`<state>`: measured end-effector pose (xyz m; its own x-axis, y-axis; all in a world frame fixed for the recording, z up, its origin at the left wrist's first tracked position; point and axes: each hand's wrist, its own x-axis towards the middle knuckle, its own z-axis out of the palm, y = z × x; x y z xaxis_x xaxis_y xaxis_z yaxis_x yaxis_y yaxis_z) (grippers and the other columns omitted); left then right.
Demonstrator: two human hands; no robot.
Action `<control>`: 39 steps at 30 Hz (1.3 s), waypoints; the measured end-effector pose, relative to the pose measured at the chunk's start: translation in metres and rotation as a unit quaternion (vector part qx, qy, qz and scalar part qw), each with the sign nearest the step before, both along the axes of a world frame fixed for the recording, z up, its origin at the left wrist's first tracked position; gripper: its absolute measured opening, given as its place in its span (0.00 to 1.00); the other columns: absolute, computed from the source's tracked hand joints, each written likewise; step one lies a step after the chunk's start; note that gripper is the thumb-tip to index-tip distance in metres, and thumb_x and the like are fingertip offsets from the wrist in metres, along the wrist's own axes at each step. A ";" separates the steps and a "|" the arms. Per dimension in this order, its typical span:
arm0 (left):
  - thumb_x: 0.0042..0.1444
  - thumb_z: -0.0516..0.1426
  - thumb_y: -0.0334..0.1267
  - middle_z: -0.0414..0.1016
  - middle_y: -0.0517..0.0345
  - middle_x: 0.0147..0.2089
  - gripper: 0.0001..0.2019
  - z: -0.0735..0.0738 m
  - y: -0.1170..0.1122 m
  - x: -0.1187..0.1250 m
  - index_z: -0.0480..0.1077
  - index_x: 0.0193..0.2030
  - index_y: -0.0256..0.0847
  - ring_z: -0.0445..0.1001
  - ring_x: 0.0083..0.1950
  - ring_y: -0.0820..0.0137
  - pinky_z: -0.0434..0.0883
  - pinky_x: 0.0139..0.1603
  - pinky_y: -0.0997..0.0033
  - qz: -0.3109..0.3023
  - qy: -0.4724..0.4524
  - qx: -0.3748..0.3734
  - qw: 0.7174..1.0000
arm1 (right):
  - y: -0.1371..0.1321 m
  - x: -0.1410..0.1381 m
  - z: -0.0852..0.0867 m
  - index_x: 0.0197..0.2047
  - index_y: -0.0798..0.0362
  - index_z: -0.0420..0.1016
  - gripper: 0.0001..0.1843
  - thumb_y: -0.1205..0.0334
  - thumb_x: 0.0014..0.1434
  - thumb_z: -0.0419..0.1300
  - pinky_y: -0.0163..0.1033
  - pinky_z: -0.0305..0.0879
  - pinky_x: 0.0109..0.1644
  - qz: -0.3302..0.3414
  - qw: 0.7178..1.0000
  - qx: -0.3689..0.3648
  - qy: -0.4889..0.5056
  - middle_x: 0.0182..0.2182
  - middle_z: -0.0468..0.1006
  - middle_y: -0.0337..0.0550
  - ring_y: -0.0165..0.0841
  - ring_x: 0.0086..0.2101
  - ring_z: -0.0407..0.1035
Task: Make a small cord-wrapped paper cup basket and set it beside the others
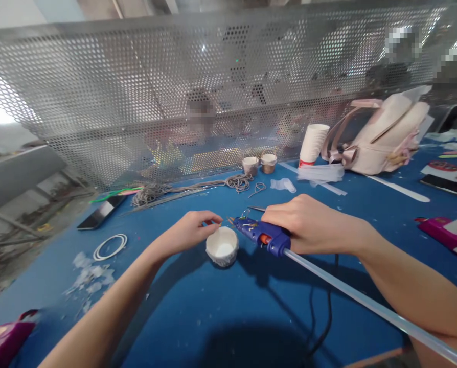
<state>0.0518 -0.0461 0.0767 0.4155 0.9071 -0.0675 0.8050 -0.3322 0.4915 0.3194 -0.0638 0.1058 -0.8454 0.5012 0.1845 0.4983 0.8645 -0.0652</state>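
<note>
My right hand (305, 225) is wrapped round a blue hot glue gun (276, 240). A long clear glue stick (351, 294) runs out of its back toward the lower right. The nozzle points left, just above the rim of a small white cup (223, 253) with a rough outside. My left hand (193, 230) is at the cup's left rim, its thumb and fingertips closed together there. A thin pointed metal piece (256, 208) shows beyond my right hand; what it belongs to is hidden.
Behind lie grey cord (152, 194), two small cups (268, 163), stacked paper cups (315, 143), clear strips (320, 173) and a pale bag (385, 135). At left are a phone (101, 212), a white cord ring (110, 247) and scraps (92, 273). A perforated metal screen (136, 102) stands behind.
</note>
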 end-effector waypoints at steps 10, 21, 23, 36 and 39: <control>0.57 0.47 0.31 0.71 0.55 0.26 0.12 -0.031 0.008 0.009 0.68 0.26 0.39 0.69 0.27 0.69 0.64 0.30 0.72 -0.087 0.089 0.133 0.983 | -0.003 -0.008 0.002 0.32 0.54 0.66 0.03 0.70 0.54 0.53 0.37 0.43 0.27 -0.005 0.999 0.005 -0.034 0.31 0.74 0.41 0.29 0.28 0.64; 0.56 0.44 0.28 0.71 0.55 0.27 0.10 -0.034 0.011 0.010 0.58 0.26 0.43 0.71 0.28 0.67 0.60 0.28 0.72 -0.106 0.170 0.162 0.966 | -0.001 -0.013 -0.003 0.31 0.54 0.65 0.01 0.68 0.54 0.53 0.36 0.40 0.25 0.008 1.000 0.014 -0.013 0.28 0.73 0.39 0.27 0.25 0.60; 0.56 0.44 0.28 0.71 0.56 0.27 0.09 -0.032 0.011 0.011 0.58 0.27 0.43 0.71 0.28 0.67 0.60 0.27 0.72 -0.110 0.172 0.154 0.967 | 0.000 -0.013 -0.004 0.31 0.54 0.65 0.01 0.67 0.54 0.53 0.36 0.41 0.25 0.014 1.000 0.010 -0.010 0.28 0.72 0.38 0.27 0.25 0.60; 0.54 0.44 0.30 0.71 0.57 0.30 0.07 -0.056 0.015 0.005 0.59 0.31 0.44 0.71 0.31 0.67 0.61 0.30 0.71 -0.108 0.099 0.131 0.980 | 0.004 -0.007 -0.013 0.29 0.54 0.64 0.04 0.66 0.57 0.53 0.36 0.43 0.24 0.018 1.000 0.012 0.002 0.26 0.69 0.36 0.25 0.23 0.57; 0.52 0.46 0.30 0.72 0.57 0.31 0.06 -0.061 0.015 0.005 0.60 0.30 0.44 0.71 0.32 0.67 0.61 0.31 0.72 -0.094 0.082 0.104 0.987 | 0.006 -0.006 -0.013 0.30 0.54 0.65 0.04 0.66 0.57 0.53 0.36 0.45 0.24 0.022 1.000 -0.001 0.003 0.26 0.70 0.37 0.26 0.24 0.58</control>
